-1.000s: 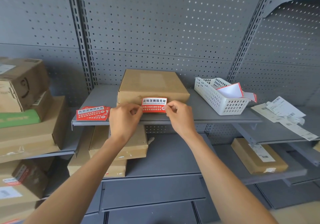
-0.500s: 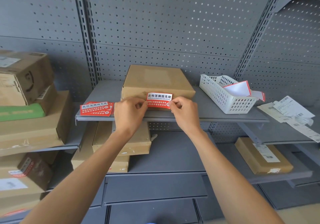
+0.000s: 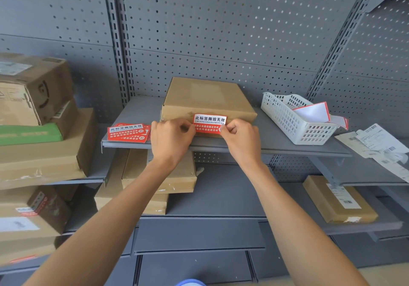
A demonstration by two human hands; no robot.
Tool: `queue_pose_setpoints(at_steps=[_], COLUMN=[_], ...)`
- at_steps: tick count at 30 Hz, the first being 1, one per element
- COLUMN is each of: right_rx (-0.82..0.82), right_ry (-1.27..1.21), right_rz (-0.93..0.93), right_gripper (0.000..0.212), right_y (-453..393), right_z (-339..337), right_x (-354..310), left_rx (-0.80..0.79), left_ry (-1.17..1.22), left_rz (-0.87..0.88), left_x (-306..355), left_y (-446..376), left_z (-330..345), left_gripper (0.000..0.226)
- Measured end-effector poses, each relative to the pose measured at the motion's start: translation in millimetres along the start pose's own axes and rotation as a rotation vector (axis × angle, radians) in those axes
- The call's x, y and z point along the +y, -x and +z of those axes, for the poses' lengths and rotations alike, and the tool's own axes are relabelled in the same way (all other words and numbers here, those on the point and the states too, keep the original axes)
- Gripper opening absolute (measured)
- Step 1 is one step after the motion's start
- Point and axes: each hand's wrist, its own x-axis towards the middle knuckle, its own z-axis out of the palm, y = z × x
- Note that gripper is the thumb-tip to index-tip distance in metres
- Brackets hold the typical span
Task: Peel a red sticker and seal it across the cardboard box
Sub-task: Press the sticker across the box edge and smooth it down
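Observation:
A flat cardboard box lies on the grey middle shelf. A red and white sticker lies against the box's front face, its white upper half at the top edge. My left hand pinches the sticker's left end and my right hand pinches its right end. The fingertips hide both ends of the sticker. A stack of red stickers lies on the shelf left of the box.
A white plastic basket with peeled backing papers stands right of the box. Loose shipping labels lie further right. Cardboard boxes are stacked on the left shelves, and more boxes sit on the lower shelves. A perforated grey wall stands behind.
The view has shifted slightly. Both hands have stayed on the sticker's ends, holding it against the box's front face, with the fingers curled tighter.

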Motion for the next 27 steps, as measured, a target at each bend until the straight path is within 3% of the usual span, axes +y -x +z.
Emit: queue_pose_setpoints(at_steps=[7, 14, 19, 27], right_rx=[0.039, 0.34, 0.403, 0.262], right_ry=[0.052, -0.005, 0.153, 0.018], right_rz=[-0.003, -0.222, -0.206, -0.086], right_gripper=[0.04, 0.022, 0.037, 0.054], right_y=[0.7, 7.7, 2.8, -6.2], right_z=[-4.7, -4.8, 5.7, 14.0], right_x=[0.0, -5.7, -6.8, 3.5], left_rx=[-0.017, 0.185, 0.059, -0.014], left_ry=[-0.037, -0.116, -0.159, -0.108], left_rz=[0.03, 0.352, 0.303, 0.187], left_x=[-8.1, -11.6, -9.5, -15.0], left_y=[-2.2, -8.8, -18.0, -24.3], left_z=[-2.5, -6.4, 1.0, 5.7], left_gripper=[0.014, 0.01, 0.032, 0.043])
